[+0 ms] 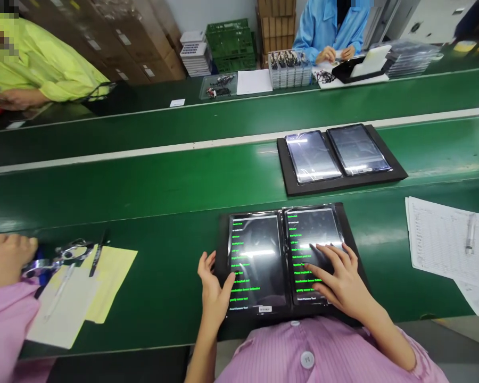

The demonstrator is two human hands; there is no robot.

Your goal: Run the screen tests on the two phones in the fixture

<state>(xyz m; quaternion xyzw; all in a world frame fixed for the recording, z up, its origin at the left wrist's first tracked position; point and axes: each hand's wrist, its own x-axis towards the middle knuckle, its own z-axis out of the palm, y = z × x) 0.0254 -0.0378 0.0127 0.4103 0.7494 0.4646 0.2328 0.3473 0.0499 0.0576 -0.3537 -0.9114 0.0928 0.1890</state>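
Observation:
Two tablets lie side by side on a black foam tray (pixel 348 226) close to my body. Both the left tablet (pixel 265 279) and the right tablet (pixel 317 229) are lit, with a list of mostly green test names on a black screen. My left hand (pixel 215 292) rests at the left tablet's left edge, its thumb over the screen and its fingers apart beside the tray. Over the right tablet my right hand (pixel 343 282) is spread, with fingertips at or just above the screen; contact is hard to tell. Neither hand grips anything.
Beyond my tray, another black tray (pixel 399 174) holds two dark-screened tablets. Printed sheets (pixel 435 239) with a capped tube lie right. Left are yellow paper (pixel 117 271), a pen (pixel 98 255) and a neighbour's hand (pixel 10 252). Two people work across the green bench (pixel 163 186).

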